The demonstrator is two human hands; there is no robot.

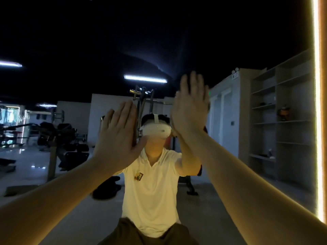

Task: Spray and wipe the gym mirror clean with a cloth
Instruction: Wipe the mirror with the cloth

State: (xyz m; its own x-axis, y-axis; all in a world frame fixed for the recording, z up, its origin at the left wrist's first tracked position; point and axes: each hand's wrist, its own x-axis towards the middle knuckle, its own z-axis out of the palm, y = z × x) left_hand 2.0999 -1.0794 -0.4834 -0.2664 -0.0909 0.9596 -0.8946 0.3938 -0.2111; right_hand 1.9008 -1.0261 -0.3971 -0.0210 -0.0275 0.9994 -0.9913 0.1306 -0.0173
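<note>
as fingers (123, 114) lie flat, mirror (53, 41) touching

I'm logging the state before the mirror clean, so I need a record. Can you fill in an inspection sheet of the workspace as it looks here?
Surface: mirror, with a pale arc high on the glass; I cannot tell whether it is a smear or glare. A lit strip runs down its right edge.
Job's things: nothing seen.
Clutter: nothing seen.
Hands: left hand and right hand are raised with palms toward the glass and fingers straight, holding nothing. Whether they touch the glass is unclear.
Cables: nothing seen.
Surroundings: a dim room, seen in reflection: gym machines, shelves and a ceiling lamp.
</note>
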